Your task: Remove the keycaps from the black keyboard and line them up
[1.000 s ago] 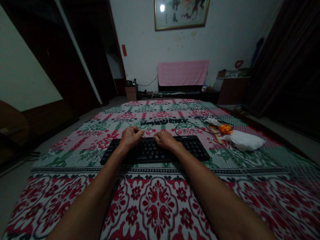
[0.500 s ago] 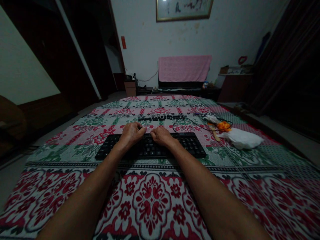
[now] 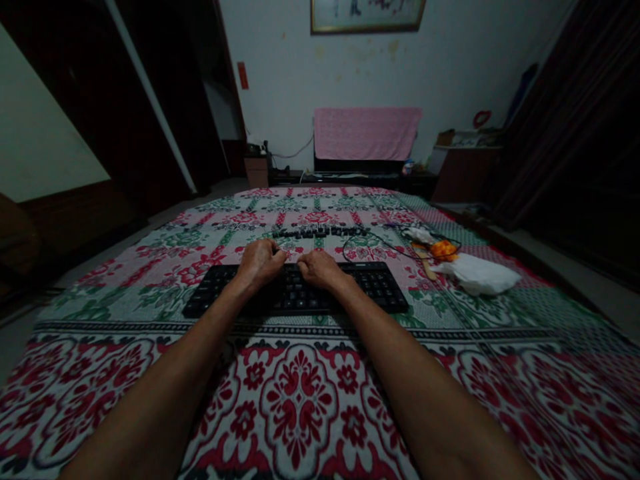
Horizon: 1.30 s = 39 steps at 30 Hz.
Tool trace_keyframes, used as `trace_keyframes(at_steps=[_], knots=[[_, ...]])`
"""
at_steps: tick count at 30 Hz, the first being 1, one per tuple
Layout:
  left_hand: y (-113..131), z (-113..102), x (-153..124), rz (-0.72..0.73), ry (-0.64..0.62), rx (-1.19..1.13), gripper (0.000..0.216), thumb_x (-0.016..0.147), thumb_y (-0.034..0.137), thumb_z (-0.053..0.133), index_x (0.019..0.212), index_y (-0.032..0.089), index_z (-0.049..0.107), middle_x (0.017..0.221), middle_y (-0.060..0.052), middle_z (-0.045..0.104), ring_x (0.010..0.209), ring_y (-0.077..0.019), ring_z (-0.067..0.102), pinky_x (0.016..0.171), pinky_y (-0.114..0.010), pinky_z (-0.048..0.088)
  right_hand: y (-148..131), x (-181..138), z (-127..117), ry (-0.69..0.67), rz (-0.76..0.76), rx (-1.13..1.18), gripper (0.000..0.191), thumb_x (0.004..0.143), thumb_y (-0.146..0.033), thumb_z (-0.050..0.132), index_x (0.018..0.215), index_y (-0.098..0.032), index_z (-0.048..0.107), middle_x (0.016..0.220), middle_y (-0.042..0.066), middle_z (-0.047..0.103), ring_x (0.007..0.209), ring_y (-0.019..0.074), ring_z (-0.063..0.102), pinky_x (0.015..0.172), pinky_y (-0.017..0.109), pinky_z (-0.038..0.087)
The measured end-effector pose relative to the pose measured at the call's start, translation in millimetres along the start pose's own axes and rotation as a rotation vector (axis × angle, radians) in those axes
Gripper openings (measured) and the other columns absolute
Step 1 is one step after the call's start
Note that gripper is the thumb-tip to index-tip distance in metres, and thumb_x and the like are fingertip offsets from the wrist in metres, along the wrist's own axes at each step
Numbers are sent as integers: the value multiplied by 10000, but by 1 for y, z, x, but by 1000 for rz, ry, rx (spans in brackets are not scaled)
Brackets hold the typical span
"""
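I see the black keyboard (image 3: 300, 290) lying mid-bed on the floral bedspread (image 3: 300, 400). Left hand (image 3: 260, 261) and right hand (image 3: 317, 268) rest on its far edge, fingers curled narrow; whether they grip anything I cannot tell. Beyond lies a row of loose keycaps (image 3: 320, 232); a white bag (image 3: 477, 275) lies toward the right edge.

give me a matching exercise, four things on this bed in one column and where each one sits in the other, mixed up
Things:
1. black keyboard
2. row of loose keycaps
3. white cloth
4. orange object

Places:
A. far right on the bedspread
B. under both hands
C. just beyond the keyboard
D. beside the black cable, behind the white cloth

Pairs: 1-B, 2-C, 3-A, 4-D
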State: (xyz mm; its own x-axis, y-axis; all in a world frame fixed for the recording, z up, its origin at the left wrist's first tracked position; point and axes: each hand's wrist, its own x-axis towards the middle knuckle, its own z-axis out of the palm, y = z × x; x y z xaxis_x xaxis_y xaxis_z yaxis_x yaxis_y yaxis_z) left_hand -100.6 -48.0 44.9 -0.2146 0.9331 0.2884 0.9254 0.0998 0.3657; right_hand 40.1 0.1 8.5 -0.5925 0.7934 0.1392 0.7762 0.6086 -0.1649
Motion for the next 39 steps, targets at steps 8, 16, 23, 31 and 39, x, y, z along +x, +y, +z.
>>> trace_keyframes(at_steps=[8,16,23,31,39], knots=[[9,-1,-8,153,44,127,265,719,279,417,720,139,643,688,-88,660,685,-200,600,638,-261,409,1,3,1,3,20,8,317,815,-222,356,903,-205,661,958,94,665,926,216,593,775,292,408],[-10,6,7,-70,-20,-107,219,673,313,465,649,151,611,542,-40,636,582,-165,599,505,-207,398,0,3,-1,-20,50,21,313,800,-219,381,919,-219,670,968,92,663,933,221,592,787,306,414],[-5,0,26,-258,-260,-218,153,629,253,501,597,139,598,478,-36,611,464,-158,579,434,-205,405,-1,2,-3,-22,53,24,317,797,-215,384,926,-215,674,990,90,662,935,212,589,772,289,419],[9,-1,28,-88,-171,82,184,616,253,478,585,155,630,483,-54,608,568,-177,595,490,-213,391,0,3,-1,-24,46,29,315,808,-234,384,929,-216,674,990,87,662,943,208,586,789,291,420],[9,-1,23,-27,-96,72,174,621,264,481,526,179,599,469,-54,606,569,-195,596,499,-232,403,-3,1,-6,-43,75,47,299,803,-229,400,911,-216,679,990,88,662,940,216,594,775,294,433]])
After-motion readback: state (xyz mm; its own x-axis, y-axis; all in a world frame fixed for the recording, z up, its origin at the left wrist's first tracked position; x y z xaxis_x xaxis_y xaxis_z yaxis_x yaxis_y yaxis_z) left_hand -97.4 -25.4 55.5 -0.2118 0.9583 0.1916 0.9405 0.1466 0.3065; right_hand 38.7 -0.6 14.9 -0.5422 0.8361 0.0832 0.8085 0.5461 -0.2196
